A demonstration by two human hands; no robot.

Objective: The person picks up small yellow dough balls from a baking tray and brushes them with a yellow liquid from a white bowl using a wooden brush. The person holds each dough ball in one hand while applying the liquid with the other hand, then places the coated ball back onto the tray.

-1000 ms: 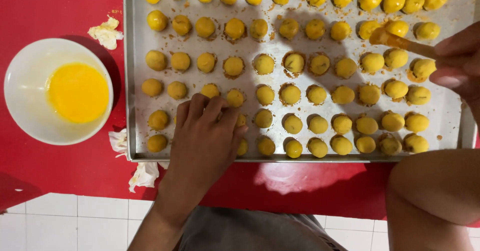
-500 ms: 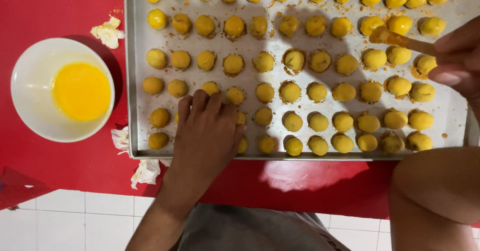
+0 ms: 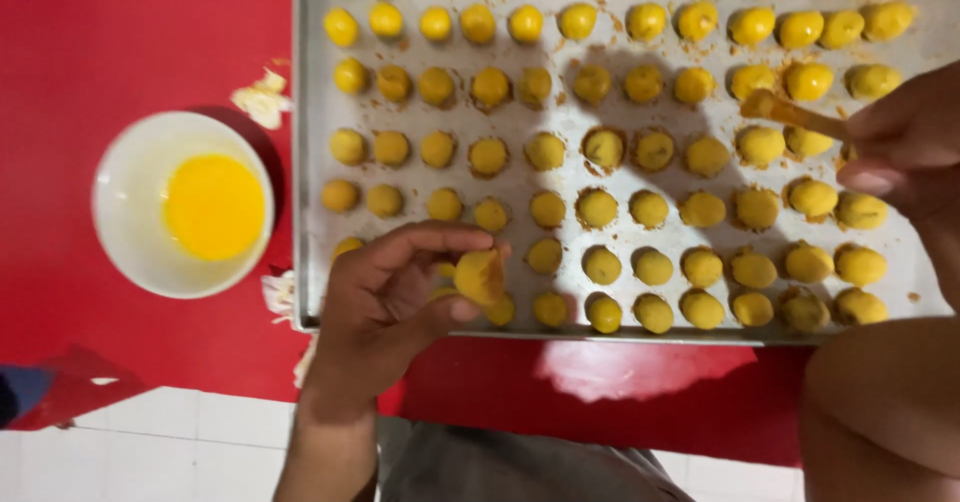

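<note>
A metal baking tray (image 3: 620,334) holds several rows of small round yellow dough balls. My left hand (image 3: 385,302) is over the tray's near left corner, and its thumb and fingers pinch one dough ball (image 3: 480,275) lifted just off the tray. At the right edge my right hand (image 3: 905,152) grips a small pastry brush (image 3: 785,112). The brush tip rests among the balls in the upper right rows, where the balls look glossier.
A white bowl (image 3: 125,197) of beaten egg yolk stands on the red mat (image 3: 100,42) left of the tray. Crumpled tissue scraps (image 3: 262,97) lie by the tray's left edge. My knee (image 3: 885,412) fills the lower right corner; white floor tiles show below.
My left hand, which lay flat over the bottom-left balls, has turned and picked one ball up between thumb and fingers. The view has shifted right; the right hand with the brush has stayed put.
</note>
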